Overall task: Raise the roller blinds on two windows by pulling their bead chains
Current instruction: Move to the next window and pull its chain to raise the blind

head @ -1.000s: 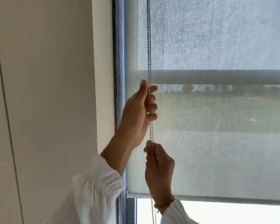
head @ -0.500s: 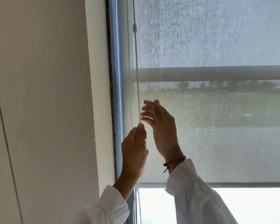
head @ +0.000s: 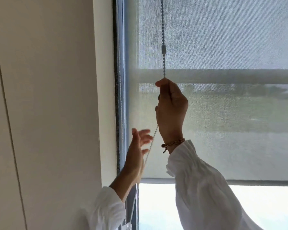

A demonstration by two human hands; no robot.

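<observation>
Grey mesh roller blind [head: 223, 39]: it covers most of this window. Its bottom rail [head: 239, 182] hangs low, with a strip of bare glass beneath.
Grey bead chain [head: 163, 63]: it runs taut from the top of the view, past an oval connector [head: 163, 49], into your right fist. Below that it slants slack down to the left.
Right hand [head: 171, 107]: your fingers [head: 161, 98] are curled tight round the chain, high up.
Left hand [head: 138, 151]: its fingers are spread wide and blurred, holding nothing. The slack strand passes just beside them; I cannot tell whether it touches.
Step in hand: a hand-over-hand pull, with your right hand taking the stroke. Judging by the low rail, most of the raising is left.
Next move: draw your right hand straight down, then grasp the chain above it with your left. Watch the connector, which may catch at the top.
</observation>
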